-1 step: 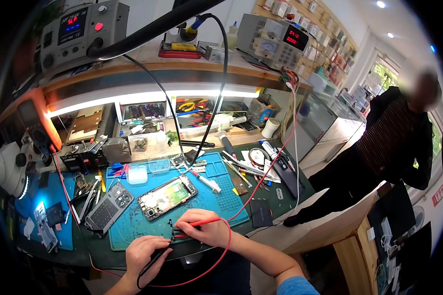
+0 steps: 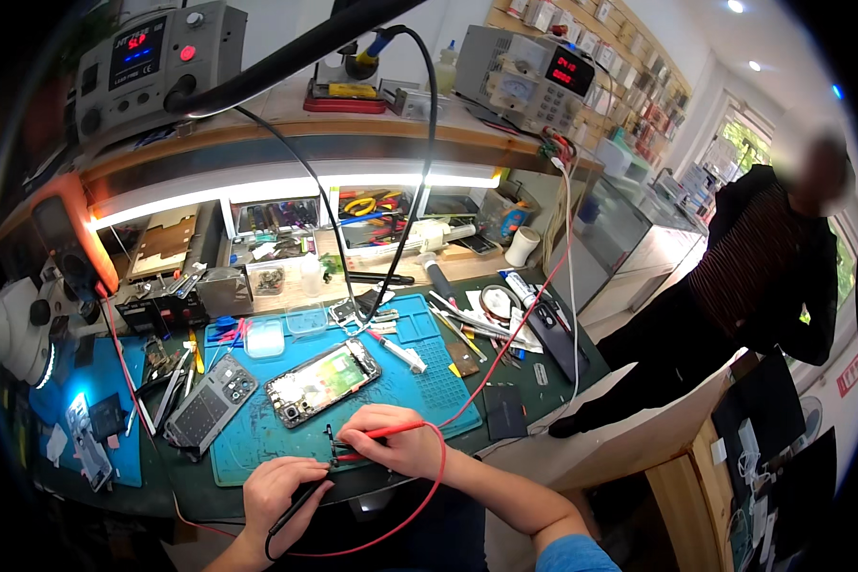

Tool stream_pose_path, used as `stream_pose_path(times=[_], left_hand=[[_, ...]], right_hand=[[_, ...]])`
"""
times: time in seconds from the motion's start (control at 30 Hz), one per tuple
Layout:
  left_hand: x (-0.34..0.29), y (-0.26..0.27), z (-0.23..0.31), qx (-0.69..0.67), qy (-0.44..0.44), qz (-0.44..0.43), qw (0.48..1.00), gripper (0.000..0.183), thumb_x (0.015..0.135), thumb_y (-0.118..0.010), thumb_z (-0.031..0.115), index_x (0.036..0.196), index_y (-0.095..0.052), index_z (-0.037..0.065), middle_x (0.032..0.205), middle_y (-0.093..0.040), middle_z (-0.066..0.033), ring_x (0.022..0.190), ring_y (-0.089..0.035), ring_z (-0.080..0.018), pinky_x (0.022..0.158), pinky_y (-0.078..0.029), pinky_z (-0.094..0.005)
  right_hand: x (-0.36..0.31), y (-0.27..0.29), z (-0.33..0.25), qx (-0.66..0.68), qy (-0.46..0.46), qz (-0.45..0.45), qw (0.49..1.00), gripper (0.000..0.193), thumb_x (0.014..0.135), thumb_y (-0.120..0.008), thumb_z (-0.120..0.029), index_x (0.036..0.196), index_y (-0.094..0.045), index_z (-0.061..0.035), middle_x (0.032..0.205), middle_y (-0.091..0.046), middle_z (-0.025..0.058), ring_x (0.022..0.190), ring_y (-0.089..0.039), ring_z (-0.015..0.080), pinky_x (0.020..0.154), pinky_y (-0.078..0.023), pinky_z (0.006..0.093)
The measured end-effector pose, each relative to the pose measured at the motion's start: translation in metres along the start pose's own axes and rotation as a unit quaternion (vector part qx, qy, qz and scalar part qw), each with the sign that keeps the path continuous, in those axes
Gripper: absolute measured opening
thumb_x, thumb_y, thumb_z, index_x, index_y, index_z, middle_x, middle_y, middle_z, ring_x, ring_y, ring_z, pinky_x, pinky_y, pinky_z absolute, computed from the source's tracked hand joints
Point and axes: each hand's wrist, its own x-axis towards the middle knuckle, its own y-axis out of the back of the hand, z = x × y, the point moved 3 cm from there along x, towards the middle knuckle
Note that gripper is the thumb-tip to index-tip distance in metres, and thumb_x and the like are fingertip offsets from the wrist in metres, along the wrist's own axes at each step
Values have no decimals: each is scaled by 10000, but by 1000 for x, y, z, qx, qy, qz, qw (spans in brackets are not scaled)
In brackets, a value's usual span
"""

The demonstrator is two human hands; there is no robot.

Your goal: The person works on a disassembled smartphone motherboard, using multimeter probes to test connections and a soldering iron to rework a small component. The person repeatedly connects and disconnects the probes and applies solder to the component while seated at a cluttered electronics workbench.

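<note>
On the blue work mat I have an opened smartphone; a person stands well to its right. Below the phone, my right hand grips a red probe, my left hand a black probe, beside a small dark part. Bare mat lies lower-left of the phone; the bench's front edge runs below.

Cannot make out the tiny dark part between left hand and right hand, lower centre: too small. Cannot trace the black probe to its tip. Lose the black hose at the upper edge, the blue sleeve at the lower. Find the person's head blurred, upper right.
</note>
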Motion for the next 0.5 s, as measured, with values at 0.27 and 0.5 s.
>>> stream_pose_path(times=[0.27,0.5], left_hand=[[-6,-4,-4,5,-27,0,1000,277,753,-886,-29,967,-720,28,1031,-808,-140,986,-772,-335,892,-600,-431],[-10,8,-4,12,-124,55,991,258,858,-694,-174,1031,-743,10,1088,-777,-221,991,-780,-349,872,-625,-397]], right_hand=[[-2,3,-9,-59,114,83,988,216,1014,-772,-166,1197,-754,-52,921,-720,98,869,-722,273,779,-583,380],[-5,-1,-32,-302,242,163,907,489,906,-741,-47,1392,-694,-17,1089,-694,64,964,-696,237,835,-576,363]])
